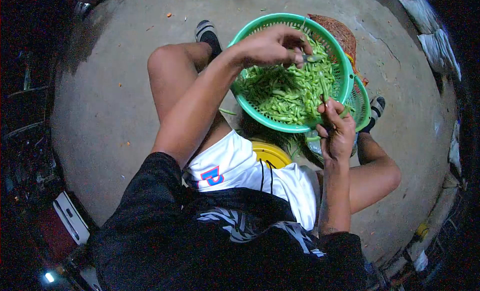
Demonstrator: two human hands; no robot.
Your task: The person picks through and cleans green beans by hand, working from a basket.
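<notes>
My left hand (280,48) reaches over a large green plastic basket (345,73), its fingers closed on a small blade-like tool (312,58) with a short pale blade; its exact kind is hard to make out. At the basket's near right rim, my right hand (337,126) pinches a long green bean pod (326,91), which points up over the basket. Cut green bean pieces (295,103) fill much of the basket. Darker, thin green strips (265,86) lie in a heap on their left side.
Beside the large basket is a second green basket (364,103). A reddish mesh sack (337,33) lies behind. Under me is a yellow round seat or lid (270,153). My bent legs flank the baskets on the concrete floor (110,106). A loose green piece (227,112) lies near my left knee.
</notes>
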